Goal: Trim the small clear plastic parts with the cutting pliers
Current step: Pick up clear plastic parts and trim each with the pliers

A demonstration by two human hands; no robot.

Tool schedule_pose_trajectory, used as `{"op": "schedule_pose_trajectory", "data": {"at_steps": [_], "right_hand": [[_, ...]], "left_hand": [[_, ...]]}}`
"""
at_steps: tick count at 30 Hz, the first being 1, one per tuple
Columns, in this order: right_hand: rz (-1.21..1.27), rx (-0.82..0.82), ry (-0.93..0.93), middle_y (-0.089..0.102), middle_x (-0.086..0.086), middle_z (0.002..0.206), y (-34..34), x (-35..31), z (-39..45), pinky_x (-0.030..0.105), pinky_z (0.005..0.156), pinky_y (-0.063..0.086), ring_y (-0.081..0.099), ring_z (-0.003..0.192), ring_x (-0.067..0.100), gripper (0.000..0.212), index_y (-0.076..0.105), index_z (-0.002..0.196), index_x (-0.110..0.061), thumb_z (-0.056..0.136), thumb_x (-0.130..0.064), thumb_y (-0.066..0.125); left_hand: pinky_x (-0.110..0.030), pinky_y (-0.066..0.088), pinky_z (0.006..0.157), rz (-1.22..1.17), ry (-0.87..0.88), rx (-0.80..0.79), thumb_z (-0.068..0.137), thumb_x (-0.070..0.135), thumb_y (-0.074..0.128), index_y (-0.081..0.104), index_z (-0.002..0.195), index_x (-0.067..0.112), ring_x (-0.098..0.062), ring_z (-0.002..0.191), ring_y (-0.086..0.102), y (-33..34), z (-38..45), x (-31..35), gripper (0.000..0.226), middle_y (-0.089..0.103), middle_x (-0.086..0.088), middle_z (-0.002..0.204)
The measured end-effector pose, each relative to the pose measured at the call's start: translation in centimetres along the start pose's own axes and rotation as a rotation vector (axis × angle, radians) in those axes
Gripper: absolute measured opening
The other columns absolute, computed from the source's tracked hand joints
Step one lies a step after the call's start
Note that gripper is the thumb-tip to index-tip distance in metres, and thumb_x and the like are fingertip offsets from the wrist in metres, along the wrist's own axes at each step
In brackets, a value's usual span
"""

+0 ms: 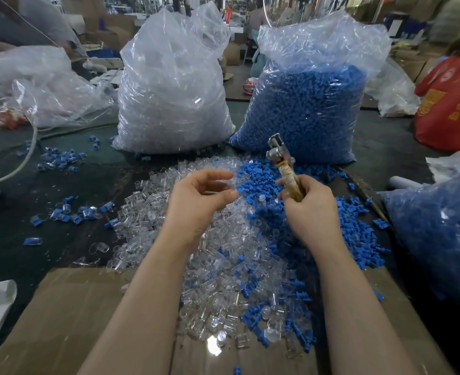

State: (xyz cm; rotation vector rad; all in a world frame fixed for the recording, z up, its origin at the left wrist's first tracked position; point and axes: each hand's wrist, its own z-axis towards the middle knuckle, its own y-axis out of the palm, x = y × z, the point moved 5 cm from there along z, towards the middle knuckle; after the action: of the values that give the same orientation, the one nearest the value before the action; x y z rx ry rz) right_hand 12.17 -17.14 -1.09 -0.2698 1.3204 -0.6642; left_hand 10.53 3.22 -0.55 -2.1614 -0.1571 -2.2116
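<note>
Gripping the cutting pliers (283,163) was the right hand (308,209); a clear part (223,185) seemed pinched by the left hand (196,204), above the desk's (69,190) pile. Fingertips risked being nicked if misaligned.

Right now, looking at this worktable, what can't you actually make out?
- Head view: whether the left hand pinches a clear part; anything at its fingers is see-through and blurred.
- The cutting pliers: the handles are hidden inside the right hand, and the tip is too small to show if it is open.
- Person in red: cut off by the right edge.
</note>
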Motion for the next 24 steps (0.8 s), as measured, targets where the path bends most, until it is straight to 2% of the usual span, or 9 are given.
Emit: {"op": "schedule_pose_trajectory", "data": {"at_steps": [2,5,7,9,13,17,19,21,24], "right_hand": [[0.081,-0.003,0.003,0.069,-0.006,0.081,0.1,-0.2,-0.1,0.022,0.048,0.04,0.051,0.052,0.005,0.015,0.066,0.095,-0.029,0.094,-0.017,0.057],[0.206,0.008,-0.002,0.069,-0.01,0.079,0.1,-0.6,-0.3,0.01,0.046,0.041,0.058,0.06,0.005,0.019,0.064,0.089,-0.032,0.095,-0.015,0.058],[0.238,0.01,-0.009,0.064,-0.008,0.068,0.3,-0.7,-0.3,0.014,0.044,0.039,0.05,0.051,0.008,0.02,0.064,0.087,-0.031,0.094,-0.014,0.058],[0.268,0.011,-0.017,0.051,-0.01,0.056,0.5,-0.7,-0.4,0.016,0.041,0.032,0.038,0.043,0.004,0.019,0.066,0.087,-0.028,0.094,-0.012,0.058],[0.324,-0.007,-0.067,0.047,-0.016,0.049,0.8,-1.4,-0.6,0.012,0.042,0.029,0.035,0.042,0.003,0.019,0.067,0.09,-0.028,0.095,-0.012,0.059],[0.399,-0.041,-0.149,0.055,-0.013,0.057,0.8,-3.0,-1.1,0.013,0.048,0.037,0.043,0.049,0.001,0.022,0.066,0.089,-0.031,0.094,-0.011,0.06],[0.4,-0.047,-0.17,0.064,-0.005,0.071,1.0,-3.5,-1.2,0.02,0.056,0.048,0.052,0.059,0.009,0.023,0.066,0.088,-0.031,0.093,-0.009,0.061],[0.381,-0.056,-0.169,0.066,0.004,0.079,1.2,-3.5,-1.3,0.028,0.065,0.051,0.059,0.073,0.021,0.018,0.066,0.091,-0.024,0.092,-0.007,0.061],[0.34,-0.056,-0.176,0.066,0.006,0.079,1.4,-3.4,-1.4,0.029,0.065,0.051,0.059,0.075,0.023,0.007,0.066,0.094,-0.015,0.091,-0.009,0.063]], "left_hand": [[-0.014,0.053,0.066,-0.017,0.003,-0.015,0.073,-0.001,0.078,0.072,0.096,0.02,-0.005,0.076,0.07,0.3,-0.1,0.0,0.032,0.075,0.003,0.084],[-0.017,0.055,0.07,-0.06,-0.008,-0.051,0.075,0.005,0.079,0.072,0.099,0.019,-0.007,0.079,0.07,0.9,-0.2,0.0,0.028,0.075,0.004,0.085],[-0.023,0.056,0.077,-0.101,-0.023,-0.071,0.08,0.012,0.077,0.072,0.102,0.019,-0.012,0.084,0.071,1.3,-0.3,0.0,0.023,0.076,0.001,0.089],[-0.024,0.057,0.079,-0.125,-0.02,-0.068,0.084,0.01,0.074,0.072,0.103,0.018,-0.015,0.084,0.072,1.6,-0.3,-0.1,0.021,0.076,-0.002,0.09],[-0.022,0.058,0.075,-0.145,-0.018,-0.032,0.084,0.003,0.074,0.069,0.105,0.013,-0.013,0.079,0.072,2.2,-0.5,0.0,0.024,0.075,-0.005,0.087],[-0.022,0.059,0.075,-0.163,-0.013,-0.038,0.084,0.002,0.073,0.07,0.096,0.012,-0.012,0.076,0.072,3.1,-0.7,0.0,0.016,0.076,-0.003,0.081],[-0.021,0.058,0.074,-0.184,-0.018,-0.04,0.083,0.002,0.074,0.073,0.095,0.01,-0.012,0.077,0.071,3.4,-0.7,0.0,0.014,0.076,-0.004,0.081],[-0.02,0.058,0.072,-0.197,-0.029,-0.029,0.081,0.003,0.077,0.074,0.093,0.008,-0.012,0.077,0.07,3.4,-0.7,-0.2,0.014,0.076,-0.005,0.081],[-0.017,0.056,0.07,-0.207,-0.032,0.005,0.08,0.002,0.077,0.074,0.09,0.009,-0.009,0.074,0.071,3.2,-0.6,-0.3,0.013,0.076,-0.004,0.08]]}}
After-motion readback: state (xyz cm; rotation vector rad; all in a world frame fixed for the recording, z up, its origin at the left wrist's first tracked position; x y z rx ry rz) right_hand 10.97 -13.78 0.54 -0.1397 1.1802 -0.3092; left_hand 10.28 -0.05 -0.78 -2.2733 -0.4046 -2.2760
